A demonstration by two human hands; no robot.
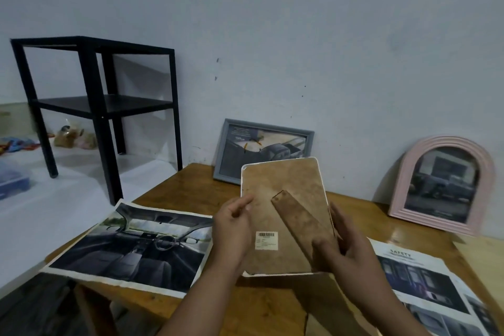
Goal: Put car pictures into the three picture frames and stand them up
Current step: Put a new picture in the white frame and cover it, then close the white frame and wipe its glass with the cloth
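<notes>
One "SAFETY" heading, right brochure page (425, 281)

The wooden table (267, 300) had a car interior print (131, 248) lower left, safety sheet (425, 281) lower right, grey frame (261, 153) and pink arched frame (443, 185) standing at the back.

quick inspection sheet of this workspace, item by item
surface: wooden table set against a pale wall
job's things: grey frame and pink arched frame both hold car pictures and lean on the wall; third frame held back-side up, its stand showing
clutter: loose interior print at table's left, safety sheet at right
grippers: left hand grips the third frame's left edge; right hand holds its right edge at the stand
cables: nothing seen
surroundings: black shelf unit to the left, blurred items beyond it
</notes>
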